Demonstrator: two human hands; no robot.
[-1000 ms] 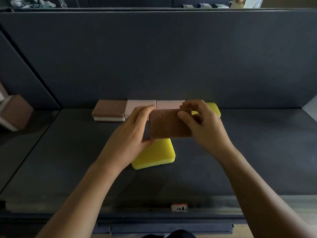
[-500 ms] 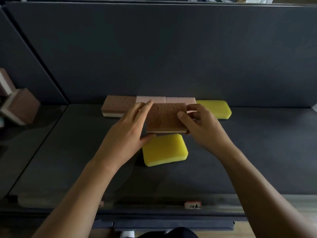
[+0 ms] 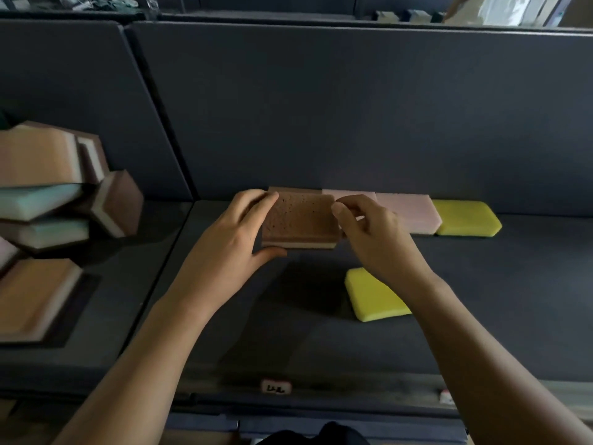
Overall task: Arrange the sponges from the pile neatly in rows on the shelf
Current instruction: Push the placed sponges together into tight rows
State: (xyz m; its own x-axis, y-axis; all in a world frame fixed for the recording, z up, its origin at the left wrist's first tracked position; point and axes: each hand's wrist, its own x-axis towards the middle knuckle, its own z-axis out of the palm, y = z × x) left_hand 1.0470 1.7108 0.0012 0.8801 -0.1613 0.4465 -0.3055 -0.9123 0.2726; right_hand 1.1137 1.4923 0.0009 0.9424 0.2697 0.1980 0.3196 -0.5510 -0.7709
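Note:
A brown speckled sponge (image 3: 301,220) with a white underside is held between both hands over the dark shelf (image 3: 481,300). My left hand (image 3: 231,245) grips its left edge, fingers on top and thumb at the front. My right hand (image 3: 372,239) pinches its right edge. Behind it a row runs along the back wall: a brown sponge (image 3: 288,189) mostly hidden, two pink sponges (image 3: 410,210) and a yellow sponge (image 3: 465,218). A second yellow sponge (image 3: 373,297) lies loose in front, partly under my right wrist.
A pile of brown, orange and teal sponges (image 3: 48,220) fills the compartment to the left, behind a dark divider panel (image 3: 154,123). The shelf's front edge carries a small white label (image 3: 276,387).
Both hands have carried the brown speckled sponge back and lower, toward the left end of the row. The view has swung left, bringing the pile into sight.

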